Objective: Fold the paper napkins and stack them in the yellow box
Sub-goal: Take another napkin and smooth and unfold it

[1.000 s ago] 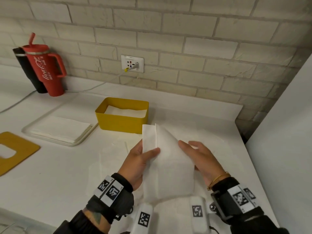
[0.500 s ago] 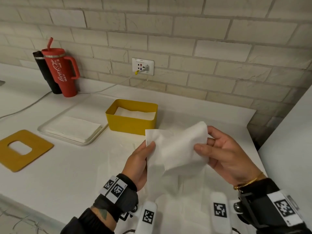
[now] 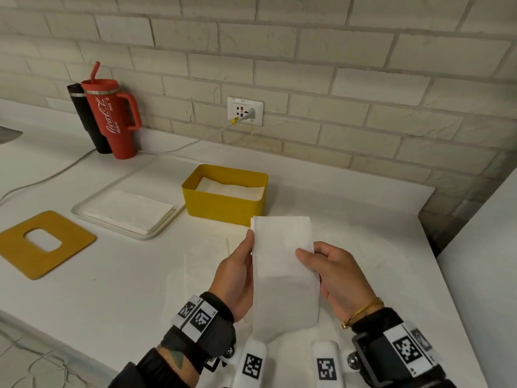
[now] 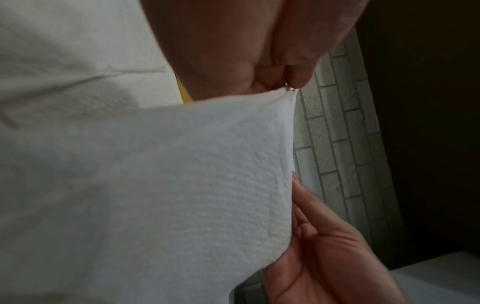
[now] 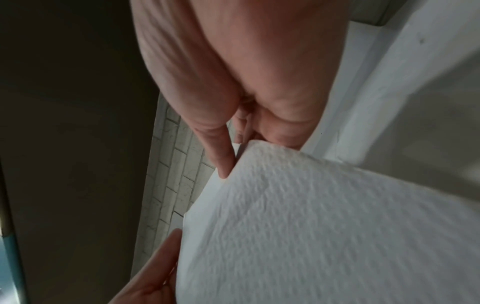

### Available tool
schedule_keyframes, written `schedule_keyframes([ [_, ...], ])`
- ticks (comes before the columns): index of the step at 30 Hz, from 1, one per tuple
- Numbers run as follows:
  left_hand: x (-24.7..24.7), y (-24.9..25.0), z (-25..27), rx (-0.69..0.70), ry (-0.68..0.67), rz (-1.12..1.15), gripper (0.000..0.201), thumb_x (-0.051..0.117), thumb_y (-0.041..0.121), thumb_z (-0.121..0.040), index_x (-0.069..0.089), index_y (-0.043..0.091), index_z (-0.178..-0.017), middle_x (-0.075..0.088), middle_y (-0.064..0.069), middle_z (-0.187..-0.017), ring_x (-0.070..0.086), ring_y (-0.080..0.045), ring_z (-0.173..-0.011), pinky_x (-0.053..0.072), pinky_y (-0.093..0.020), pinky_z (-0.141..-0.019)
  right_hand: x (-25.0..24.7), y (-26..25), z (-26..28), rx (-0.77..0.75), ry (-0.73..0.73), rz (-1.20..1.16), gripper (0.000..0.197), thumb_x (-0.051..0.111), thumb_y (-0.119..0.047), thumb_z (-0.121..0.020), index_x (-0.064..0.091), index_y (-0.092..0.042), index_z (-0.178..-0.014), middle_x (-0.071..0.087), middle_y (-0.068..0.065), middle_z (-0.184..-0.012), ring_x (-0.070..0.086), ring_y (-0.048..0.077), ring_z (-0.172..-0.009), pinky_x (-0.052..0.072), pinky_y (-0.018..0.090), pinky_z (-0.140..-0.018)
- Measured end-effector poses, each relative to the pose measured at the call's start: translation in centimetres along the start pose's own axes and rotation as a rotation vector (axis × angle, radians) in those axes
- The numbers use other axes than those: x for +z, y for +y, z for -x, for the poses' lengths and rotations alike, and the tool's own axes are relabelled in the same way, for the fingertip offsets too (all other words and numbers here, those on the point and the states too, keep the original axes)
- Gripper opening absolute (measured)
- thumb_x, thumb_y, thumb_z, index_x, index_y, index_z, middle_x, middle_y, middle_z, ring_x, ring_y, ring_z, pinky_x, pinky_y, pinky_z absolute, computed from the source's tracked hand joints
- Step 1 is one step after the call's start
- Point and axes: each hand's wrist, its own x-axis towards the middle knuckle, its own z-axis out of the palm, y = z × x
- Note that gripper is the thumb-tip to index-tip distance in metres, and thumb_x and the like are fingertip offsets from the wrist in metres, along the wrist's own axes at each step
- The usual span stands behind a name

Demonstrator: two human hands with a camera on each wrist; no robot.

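Note:
A white paper napkin (image 3: 282,273), folded into a long narrow strip, is held upright above the counter between both hands. My left hand (image 3: 246,247) pinches its left edge, thumb on the front. My right hand (image 3: 307,256) pinches the right edge at mid height. In the left wrist view the left hand (image 4: 283,82) nips the napkin (image 4: 155,174) at a corner. In the right wrist view the right hand (image 5: 244,139) grips the napkin (image 5: 324,226) at its edge. The yellow box (image 3: 223,208) stands just beyond, with folded napkins (image 3: 229,187) inside.
A white tray (image 3: 84,217) left of the box holds a stack of flat napkins (image 3: 126,211). A yellow lid with a hole (image 3: 70,247) lies at the left. A red tumbler (image 3: 112,119) and a black bottle (image 3: 81,113) stand by the brick wall. A white panel (image 3: 481,275) bounds the right.
The right hand brought the loose right half of the napkin across; it now lies flat as a narrow doubled strip. Both hands hold it a little higher and nearer the box.

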Motion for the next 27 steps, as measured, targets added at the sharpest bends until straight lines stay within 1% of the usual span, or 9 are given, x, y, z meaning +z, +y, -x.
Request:
schedule_keyframes([
  [4, 0.0, 0.1, 0.1, 0.012, -0.005, -0.021, 0.057, 0.036, 0.054, -0.103, 0.059, 0.014, -0.137, 0.07, -0.014, -0.128, 0.067, -0.031, -0.119, 0.049, -0.048, -0.105, 0.3, -0.1, -0.2, -0.005, 0.029, 0.002, 0.074, 0.082, -0.046, -0.066, 0.058, 0.013, -0.103, 0.054, 0.042, -0.113, 0.053, 0.058, -0.108, 0.042, 0.065, -0.103],
  [6, 0.0, 0.2, 0.2, 0.019, -0.013, -0.035, 0.057, 0.039, 0.054, -0.102, 0.06, 0.014, -0.136, 0.07, -0.014, -0.128, 0.067, -0.031, -0.119, 0.048, -0.048, -0.106, 0.3, 0.1, -0.2, -0.01, 0.023, 0.017, 0.066, 0.08, -0.042, -0.069, 0.06, 0.012, -0.102, 0.057, 0.04, -0.112, 0.055, 0.056, -0.108, 0.044, 0.064, -0.102],
  [10, 0.2, 0.3, 0.3, 0.032, -0.027, -0.084, 0.046, 0.045, 0.042, -0.104, 0.062, 0.01, -0.133, 0.072, -0.015, -0.124, 0.069, -0.031, -0.115, 0.054, -0.044, -0.096, 0.1, 0.4, -0.4, -0.011, 0.037, 0.011, 0.028, 0.073, -0.019, -0.09, 0.068, 0.006, -0.101, 0.07, 0.029, -0.106, 0.066, 0.047, -0.107, 0.05, 0.06, -0.1],
  [11, 0.2, 0.3, 0.3, 0.037, -0.024, -0.1, 0.045, 0.046, 0.038, -0.105, 0.061, 0.008, -0.134, 0.072, -0.016, -0.123, 0.069, -0.032, -0.114, 0.055, -0.043, -0.095, 0.1, 0.3, -0.3, 0.002, 0.041, 0.012, 0.024, 0.071, -0.016, -0.092, 0.068, 0.006, -0.102, 0.071, 0.028, -0.105, 0.067, 0.045, -0.107, 0.051, 0.059, -0.1],
  [15, 0.0, 0.5, 0.0, 0.058, 0.002, -0.12, 0.043, 0.044, 0.037, -0.106, 0.062, 0.007, -0.131, 0.073, -0.016, -0.12, 0.071, -0.032, -0.11, 0.056, -0.043, -0.09, 0.4, 0.0, 0.4, 0.052, -0.067, -0.003, 0.029, 0.078, -0.015, -0.086, 0.071, -0.004, -0.112, 0.076, 0.012, -0.108, 0.073, 0.031, -0.104, 0.056, 0.05, -0.097],
  [19, -0.5, 1.2, -0.3, 0.112, 0.06, -0.066, 0.043, 0.048, 0.039, -0.104, 0.063, 0.007, -0.127, 0.075, -0.016, -0.115, 0.074, -0.03, -0.103, 0.056, -0.044, -0.085, 0.7, 1.9, 1.0, 0.139, -0.218, 0.18, 0.04, 0.084, -0.007, -0.078, 0.072, -0.009, -0.116, 0.077, 0.005, -0.108, 0.074, 0.022, -0.1, 0.058, 0.04, -0.094],
  [23, -1.7, 2.2, -0.3, 0.162, 0.121, -0.008, 0.038, 0.054, 0.039, -0.101, 0.064, 0.012, -0.125, 0.076, -0.011, -0.114, 0.075, -0.026, -0.099, 0.054, -0.044, -0.084, -0.3, 3.2, 1.8, 0.277, -0.35, 0.429, 0.019, 0.08, -0.005, -0.082, 0.068, -0.006, -0.097, 0.077, 0.006, -0.081, 0.073, 0.02, -0.072, 0.057, 0.027, -0.065],
  [25, -2.6, 2.7, -0.1, 0.174, 0.14, 0.015, 0.041, 0.055, 0.04, -0.1, 0.062, 0.013, -0.129, 0.075, -0.01, -0.118, 0.074, -0.026, -0.103, 0.053, -0.045, -0.087, -1.9, 2.3, 1.5, 0.278, -0.277, 0.503, 0.017, 0.079, -0.011, -0.084, 0.068, -0.004, -0.094, 0.076, 0.011, -0.08, 0.072, 0.019, -0.069, 0.056, 0.025, -0.06],
  [27, -3.3, 3.1, 0.2, 0.179, 0.158, 0.027, 0.041, 0.054, 0.04, -0.101, 0.06, 0.014, -0.132, 0.074, -0.009, -0.121, 0.073, -0.025, -0.106, 0.053, -0.045, -0.089, -4.0, 1.2, 0.6, 0.24, -0.105, 0.521, 0.02, 0.077, -0.015, -0.087, 0.07, 0.0, -0.098, 0.076, 0.017, -0.087, 0.07, 0.018, -0.066, 0.056, 0.027, -0.06],
])
